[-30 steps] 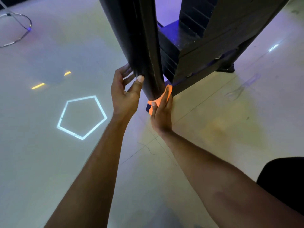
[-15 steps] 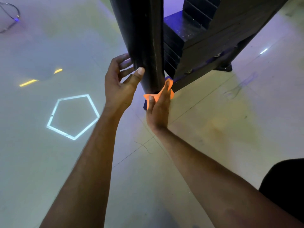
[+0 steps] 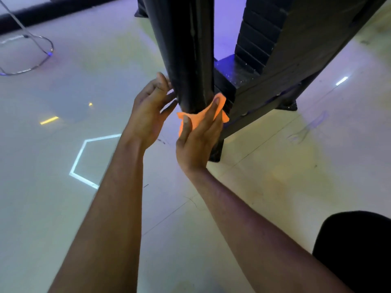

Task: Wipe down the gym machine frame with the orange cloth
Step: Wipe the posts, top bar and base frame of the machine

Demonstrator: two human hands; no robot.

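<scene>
Our right hand presses the orange cloth flat against the foot of the gym machine's black upright post, the grip a spread palm with straight fingers over the fabric and the thumb lying along its near edge, rather than a clenched fist. Our left hand steadies the same post from the other side, fingers relaxed and resting against the dark metal, grasping nothing that we can make out. The cloth sits low on the post, just above where the frame meets the pale floor, with corners of it sticking out on either side of our fingers.

We judge the wipe to be well under way but not finished. The cloth is working the bottom of this one post, which suggests a pass down its length is near its end. We cannot tell from the dim, purple-lit surface which stretches are already clean. The slanted beam to the right, the stack of weight plates behind the post and the base foot on the floor are all apart from the cloth, and as far as we can see they remain to be done.
</scene>
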